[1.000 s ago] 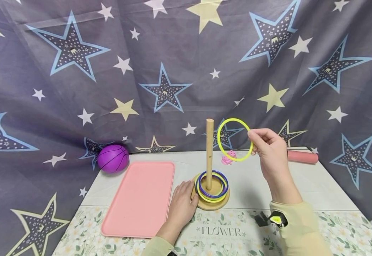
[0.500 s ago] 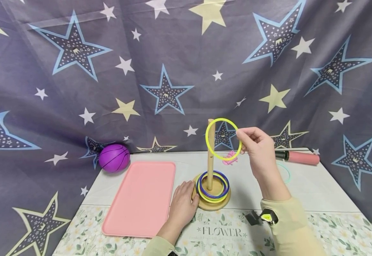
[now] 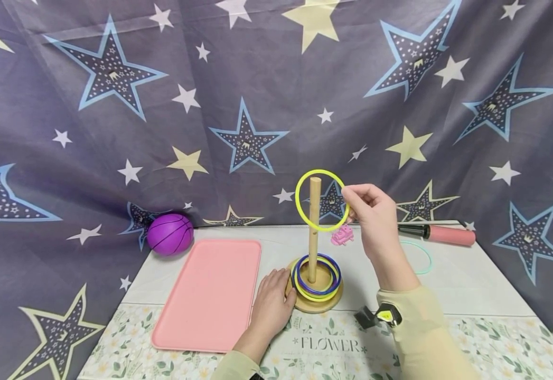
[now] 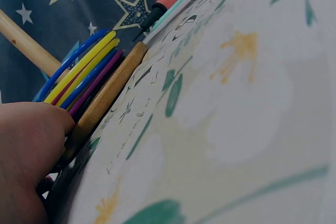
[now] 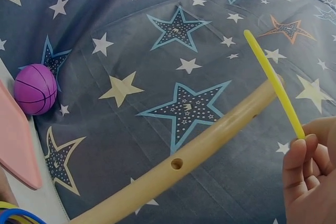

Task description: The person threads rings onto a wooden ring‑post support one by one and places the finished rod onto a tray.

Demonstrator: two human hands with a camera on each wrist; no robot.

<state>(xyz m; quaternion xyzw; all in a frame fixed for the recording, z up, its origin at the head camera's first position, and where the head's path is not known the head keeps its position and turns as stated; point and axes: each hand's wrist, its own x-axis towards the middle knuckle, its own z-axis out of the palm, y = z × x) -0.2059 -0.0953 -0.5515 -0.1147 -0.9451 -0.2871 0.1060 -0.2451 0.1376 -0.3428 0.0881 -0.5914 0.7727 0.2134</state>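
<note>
My right hand (image 3: 370, 211) pinches a yellow ring (image 3: 321, 200) by its right edge and holds it upright at the top of the wooden peg (image 3: 313, 232); the peg's tip shows inside the ring's outline. In the right wrist view the yellow ring (image 5: 273, 83) crosses the peg (image 5: 194, 156) above my fingers (image 5: 310, 171). Several coloured rings (image 3: 316, 276) lie stacked on the round wooden base (image 3: 315, 305). My left hand (image 3: 271, 303) rests flat on the table against the base's left rim, as the left wrist view shows with the base (image 4: 107, 95) beside it.
A pink tray (image 3: 209, 293) lies left of the base, with a purple ball (image 3: 169, 234) behind it. A pink toy (image 3: 341, 235), a mint ring (image 3: 419, 257) and a pink-handled pump (image 3: 440, 233) lie at the back right. A star-patterned cloth hangs behind.
My right hand has carried the yellow ring leftward and slightly up, from right of the peg to the peg's top. The mint ring came into view. My left hand has stayed put.
</note>
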